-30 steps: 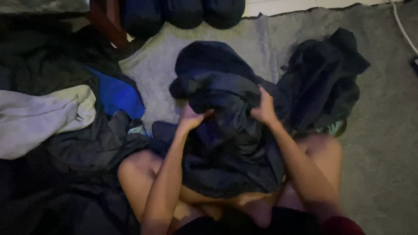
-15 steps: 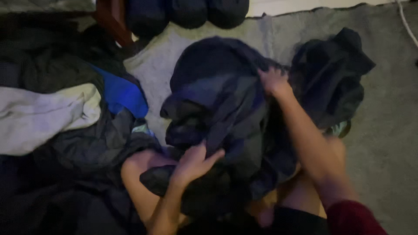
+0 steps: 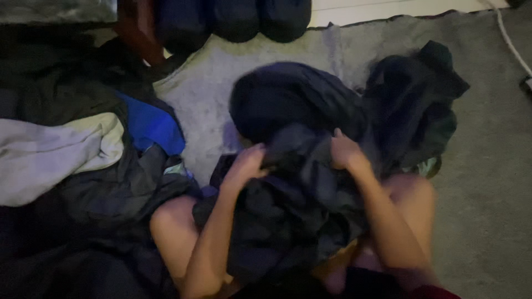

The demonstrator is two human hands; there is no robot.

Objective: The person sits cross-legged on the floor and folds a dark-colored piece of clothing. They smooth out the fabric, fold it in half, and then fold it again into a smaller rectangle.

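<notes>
A grey carpet (image 3: 487,182) covers the floor in dim light, and the head view looks down on a person seated on it with bare knees spread. Bunched across the lap, between the knees, lies a dark navy garment (image 3: 293,205), its upper part rising in a rounded hump toward the top of the carpet. The left hand (image 3: 247,164) is clenched on a fold at the garment's left edge, fingers curled into the cloth. The right hand (image 3: 344,150) grips a fold near the garment's upper middle, fingers closed over the fabric, just right of the left hand with a ridge of cloth between them. Touching the garment on its right lies a second crumpled dark piece of clothing (image 3: 418,105). Left of the garment, well apart, spreads a heap of dark clothes (image 3: 83,216) with a pale grey-white cloth (image 3: 52,155) on top and a bright blue cloth (image 3: 152,127) beside that. Beyond the garment, at the far edge, sit dark rounded bundles (image 3: 233,19). A white cord (image 3: 512,47) runs over the carpet far to the garment's right.
</notes>
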